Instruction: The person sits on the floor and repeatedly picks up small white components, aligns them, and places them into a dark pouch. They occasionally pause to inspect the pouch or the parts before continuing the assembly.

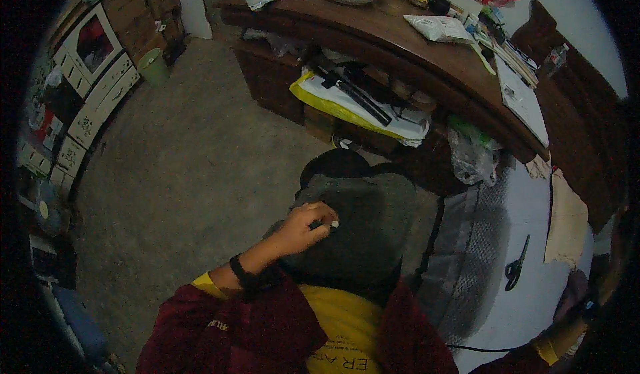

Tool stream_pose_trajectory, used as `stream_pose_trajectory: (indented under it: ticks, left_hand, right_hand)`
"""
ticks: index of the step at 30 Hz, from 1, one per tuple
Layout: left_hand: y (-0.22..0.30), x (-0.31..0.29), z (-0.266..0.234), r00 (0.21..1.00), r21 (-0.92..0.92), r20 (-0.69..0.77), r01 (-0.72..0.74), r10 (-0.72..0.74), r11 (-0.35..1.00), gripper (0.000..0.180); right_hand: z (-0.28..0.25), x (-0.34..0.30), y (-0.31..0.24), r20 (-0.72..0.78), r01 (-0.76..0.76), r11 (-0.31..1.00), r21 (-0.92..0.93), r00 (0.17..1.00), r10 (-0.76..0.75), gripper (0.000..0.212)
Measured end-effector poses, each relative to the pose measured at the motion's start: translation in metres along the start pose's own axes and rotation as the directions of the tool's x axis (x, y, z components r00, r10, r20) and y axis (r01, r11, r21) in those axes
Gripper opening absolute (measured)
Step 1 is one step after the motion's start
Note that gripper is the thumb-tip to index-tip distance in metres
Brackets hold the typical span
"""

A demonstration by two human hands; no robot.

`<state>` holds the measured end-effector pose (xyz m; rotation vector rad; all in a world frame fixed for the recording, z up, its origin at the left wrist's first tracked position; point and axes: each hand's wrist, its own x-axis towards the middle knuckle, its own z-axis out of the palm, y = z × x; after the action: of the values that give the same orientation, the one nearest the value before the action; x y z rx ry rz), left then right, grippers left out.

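The red jacket (pixel 260 324) and the yellow shirt (pixel 343 311) lie nearest to the camera, at the lower edge of the frame. Above them, near the middle of the frame, the left hand (pixel 301 230) is over the dark grey cloth (pixel 363 231). Its fingers are bent inward with only a narrow opening, and they seem to pinch a small pale piece (pixel 335 224), whose end shows at the fingertips; what it is exactly, I cannot tell. For such a small piece, I would advise a light but sure pinch, low over the cloth, so that a slip would cost little. The right hand (pixel 604 282) is at the far right edge, in shadow, near the beige cloth (pixel 567 221); I cannot tell how wide its fingers are, nor what they touch. The scissors (pixel 515 272) lie on the bed (pixel 497 301), lower right, apart from both hands.
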<state>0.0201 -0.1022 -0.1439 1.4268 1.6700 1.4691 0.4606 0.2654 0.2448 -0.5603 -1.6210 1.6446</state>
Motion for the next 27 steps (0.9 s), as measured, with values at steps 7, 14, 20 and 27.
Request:
stream_pose_trajectory:
  ticks: [7,14,20,27]
  left_hand:
    - [-0.003,0.006,-0.013,0.976,-0.241,-0.155,0.111,-0.151,0.964,0.006]
    - [0.004,0.01,-0.021,0.866,-0.614,-0.13,0.311,-0.482,0.725,0.011]
    - [0.024,0.014,-0.034,0.806,-0.811,-0.006,0.342,-0.591,0.475,0.009]
    - [0.06,0.028,-0.044,0.934,-0.749,-0.058,0.192,-0.352,0.634,0.008]
  right_hand:
    - [-0.091,-0.026,0.077,-0.22,0.011,0.992,0.122,0.975,0.016,0.025]
    - [-0.122,-0.039,0.178,-0.308,-0.023,0.961,0.276,0.945,0.111,0.033]
    - [-0.058,-0.032,0.22,-0.579,0.017,0.987,0.16,0.812,0.08,0.026]
    - [0.189,-0.013,0.282,-0.122,-0.262,0.962,-0.075,0.96,0.252,0.029]
